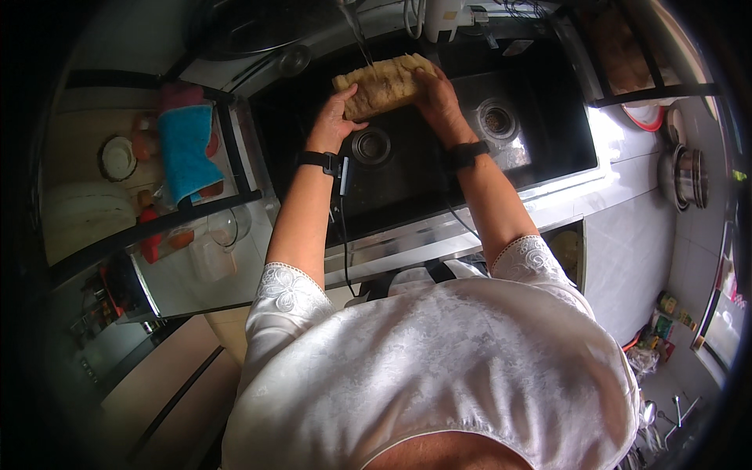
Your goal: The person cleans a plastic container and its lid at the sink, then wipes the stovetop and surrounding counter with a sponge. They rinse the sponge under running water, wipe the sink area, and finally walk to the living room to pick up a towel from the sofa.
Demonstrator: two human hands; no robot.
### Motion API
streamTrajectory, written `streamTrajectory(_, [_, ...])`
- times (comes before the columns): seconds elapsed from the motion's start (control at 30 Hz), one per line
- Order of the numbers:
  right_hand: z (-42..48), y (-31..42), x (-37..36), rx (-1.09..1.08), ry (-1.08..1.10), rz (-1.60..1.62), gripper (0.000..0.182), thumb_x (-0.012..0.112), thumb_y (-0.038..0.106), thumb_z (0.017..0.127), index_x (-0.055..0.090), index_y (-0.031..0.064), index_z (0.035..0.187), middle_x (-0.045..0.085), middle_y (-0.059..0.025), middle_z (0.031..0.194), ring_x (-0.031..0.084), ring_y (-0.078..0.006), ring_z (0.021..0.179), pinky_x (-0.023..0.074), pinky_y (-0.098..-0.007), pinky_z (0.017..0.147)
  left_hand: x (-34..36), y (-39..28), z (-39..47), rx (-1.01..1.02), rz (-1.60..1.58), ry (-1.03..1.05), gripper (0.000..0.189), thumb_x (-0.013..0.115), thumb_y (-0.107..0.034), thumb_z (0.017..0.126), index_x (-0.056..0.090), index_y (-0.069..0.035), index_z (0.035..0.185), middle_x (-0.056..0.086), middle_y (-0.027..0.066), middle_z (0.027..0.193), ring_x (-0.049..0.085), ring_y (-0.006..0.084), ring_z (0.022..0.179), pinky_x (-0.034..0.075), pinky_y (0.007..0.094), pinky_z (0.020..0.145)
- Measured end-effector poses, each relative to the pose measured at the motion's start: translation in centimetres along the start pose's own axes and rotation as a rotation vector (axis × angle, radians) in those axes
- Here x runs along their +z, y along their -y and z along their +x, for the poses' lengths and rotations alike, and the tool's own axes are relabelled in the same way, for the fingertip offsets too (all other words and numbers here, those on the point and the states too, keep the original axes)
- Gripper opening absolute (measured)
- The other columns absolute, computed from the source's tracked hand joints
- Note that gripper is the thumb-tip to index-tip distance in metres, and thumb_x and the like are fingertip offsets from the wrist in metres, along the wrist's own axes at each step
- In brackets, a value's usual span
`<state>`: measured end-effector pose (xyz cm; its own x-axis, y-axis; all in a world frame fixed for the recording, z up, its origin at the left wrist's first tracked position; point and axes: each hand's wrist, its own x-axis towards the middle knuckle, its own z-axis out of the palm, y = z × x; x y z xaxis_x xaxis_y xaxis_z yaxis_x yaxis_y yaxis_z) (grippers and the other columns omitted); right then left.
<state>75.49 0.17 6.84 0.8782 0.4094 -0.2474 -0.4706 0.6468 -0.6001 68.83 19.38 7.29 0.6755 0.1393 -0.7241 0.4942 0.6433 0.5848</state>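
Note:
Between my two hands is a thick, yellowish, rough-surfaced block (382,85), sponge-like in look, with brown patches on its upper face. My left hand (336,114) grips its left end, thumb on top. At the right end, my right hand (437,97) has its thumb over the edge and the other fingers mostly out of sight. A stream of water (357,32) falls onto the block's far edge. The block is held above a dark double-bowl sink (405,182), beyond the left drain (371,147). The right drain (497,119) lies past my right wrist.
A blue cloth (187,150) hangs over a dark rack rail on the left. Below it are a clear glass bowl (229,228) and a plastic container (211,258). Stacked metal pots (687,176) stand at right. Cables (345,241) hang from both wristbands.

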Motion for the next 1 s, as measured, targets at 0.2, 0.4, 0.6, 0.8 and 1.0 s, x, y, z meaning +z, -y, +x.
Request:
streamTrajectory(0.2, [-0.4, -0.3, 0.9, -0.032, -0.029, -0.047, 0.037, 0.054, 0.008, 0.088, 0.047, 0.0008, 0.123, 0.057, -0.0120, 0.114, 0.057, -0.0232, 0.104, 0.0487, -0.0341, 0.087, 0.5, 0.5, 0.4, -0.217, -0.103, -0.162, 0.089, 0.070, -0.054, 0.073, 0.026, -0.015, 0.140, 0.021, 0.0183, 0.145, 0.024, 0.0501, 0.127, 0.022, 0.0700, 0.097])
streamTrajectory(0.4, [-1.8, -0.6, 3.4, -0.202, -0.042, -0.348, 0.032, 0.056, 0.006, 0.087, 0.052, -0.0016, 0.118, 0.061, -0.0117, 0.106, 0.060, -0.0187, 0.097, 0.0484, -0.0287, 0.085, 2.1, 1.4, 0.4, -0.227, -0.321, 0.140, 0.083, 0.055, -0.064, 0.078, 0.028, -0.015, 0.139, 0.026, 0.0182, 0.143, 0.030, 0.0469, 0.126, 0.030, 0.0699, 0.093])
streamTrajectory(0.6, [-4.7, 0.9, 5.7, -0.562, 0.279, -1.003, 0.028, 0.065, 0.012, 0.078, 0.062, 0.0028, 0.105, 0.063, -0.0079, 0.100, 0.059, -0.0173, 0.096, 0.0466, -0.0288, 0.084, 2.7, 1.4, -0.2, 0.007, -0.329, 0.557, 0.067, 0.045, -0.056, 0.087, 0.037, -0.008, 0.133, 0.041, 0.0193, 0.132, 0.046, 0.0372, 0.117, 0.037, 0.0642, 0.093])
streamTrajectory(0.8, [0.2, 9.1, -0.8, -0.323, -0.421, -0.430, 0.038, 0.061, 0.036, 0.087, 0.056, -0.0005, 0.095, 0.061, -0.0122, 0.086, 0.063, -0.0225, 0.077, 0.0535, -0.0356, 0.069, 2.4, 1.9, -0.1, 0.158, -0.346, 0.575, 0.059, 0.046, -0.045, 0.090, 0.041, -0.002, 0.130, 0.049, 0.0209, 0.124, 0.054, 0.0365, 0.108, 0.043, 0.0589, 0.092])
streamTrajectory(1.0, [2.1, 11.0, -4.5, -0.100, -0.393, -0.440, 0.033, 0.053, 0.031, 0.092, 0.055, -0.0019, 0.095, 0.063, -0.0141, 0.083, 0.064, -0.0233, 0.071, 0.0559, -0.0355, 0.066, 3.1, 2.1, -1.0, 0.117, -0.361, 0.701, 0.059, 0.046, -0.044, 0.091, 0.040, -0.001, 0.132, 0.048, 0.0224, 0.127, 0.054, 0.0401, 0.108, 0.044, 0.0560, 0.093])
